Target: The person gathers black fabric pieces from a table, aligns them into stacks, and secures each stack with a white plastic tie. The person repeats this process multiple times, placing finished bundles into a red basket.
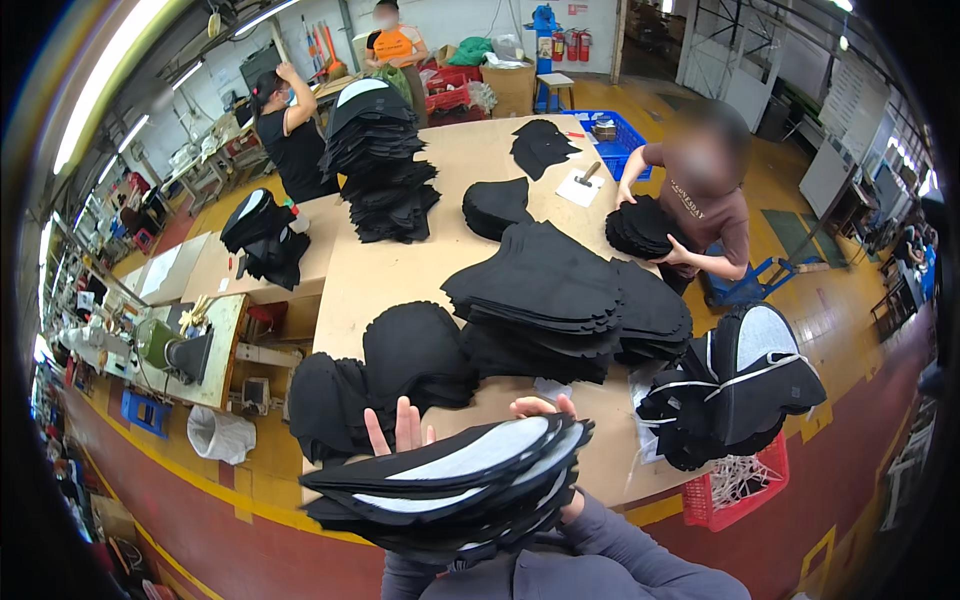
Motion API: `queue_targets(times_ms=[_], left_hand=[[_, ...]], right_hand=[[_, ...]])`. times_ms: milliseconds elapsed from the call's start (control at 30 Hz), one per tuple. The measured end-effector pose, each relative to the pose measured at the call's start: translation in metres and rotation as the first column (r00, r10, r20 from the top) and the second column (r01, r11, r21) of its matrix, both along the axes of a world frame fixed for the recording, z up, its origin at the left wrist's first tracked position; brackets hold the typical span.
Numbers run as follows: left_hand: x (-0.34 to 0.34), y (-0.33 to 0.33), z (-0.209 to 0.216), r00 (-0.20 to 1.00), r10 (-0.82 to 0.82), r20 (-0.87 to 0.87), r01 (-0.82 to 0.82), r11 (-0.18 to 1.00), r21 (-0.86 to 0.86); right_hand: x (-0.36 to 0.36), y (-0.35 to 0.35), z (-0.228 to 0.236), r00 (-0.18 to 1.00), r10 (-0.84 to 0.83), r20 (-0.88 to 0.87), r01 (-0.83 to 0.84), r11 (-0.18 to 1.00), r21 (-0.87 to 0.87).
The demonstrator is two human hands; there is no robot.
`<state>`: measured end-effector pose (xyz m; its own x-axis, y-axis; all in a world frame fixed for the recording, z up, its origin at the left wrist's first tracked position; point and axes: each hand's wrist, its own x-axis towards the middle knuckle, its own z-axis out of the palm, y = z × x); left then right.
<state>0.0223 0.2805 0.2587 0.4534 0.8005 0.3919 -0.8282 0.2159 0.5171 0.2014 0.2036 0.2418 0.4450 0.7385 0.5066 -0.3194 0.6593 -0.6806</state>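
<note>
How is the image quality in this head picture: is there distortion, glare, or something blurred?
In the head view, strong fisheye distortion bends the table edges, and dark corners frame the picture; the ceiling lamp at upper left glares white; the stack of black pieces in both hands is sharp; a co-worker's face is blurred.

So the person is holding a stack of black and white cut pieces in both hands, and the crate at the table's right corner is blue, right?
Not quite: the crate at the table's right corner is red, as the head view shows. The rest holds: left hand and right hand hold the stack of black and white cut pieces.
</note>
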Motion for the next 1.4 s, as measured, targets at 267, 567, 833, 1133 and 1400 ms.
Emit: queue_targets(times_ms=[267,567,833,1133,1400], left_hand=[[0.038,-0.044,-0.018,0.987,0.104,-0.125,-0.129,0.968,-0.214],[0.080,-0.093,-0.050,0.773,0.218,-0.596,-0.448,0.853,-0.268],[0.107,-0.146,-0.124,0.409,0.358,-0.840,-0.380,0.903,0.200],[0.128,-0.192,-0.254,0.317,0.122,-0.941,-0.100,0.991,0.095],[0.137,-0.187,-0.276,0.309,0.682,-0.663,-0.226,0.730,0.645]], right_hand=[[0.049,-0.035,0.014,0.874,0.162,-0.459,-0.206,0.977,-0.047],[0.096,-0.073,-0.045,0.677,-0.154,-0.720,-0.276,0.854,-0.441],[0.133,-0.129,-0.146,0.855,-0.140,-0.499,-0.285,0.677,-0.678],[0.178,-0.175,-0.310,0.874,-0.093,-0.476,-0.361,0.531,-0.767],[0.197,-0.162,-0.280,0.797,0.370,0.478,0.046,0.751,-0.659]])
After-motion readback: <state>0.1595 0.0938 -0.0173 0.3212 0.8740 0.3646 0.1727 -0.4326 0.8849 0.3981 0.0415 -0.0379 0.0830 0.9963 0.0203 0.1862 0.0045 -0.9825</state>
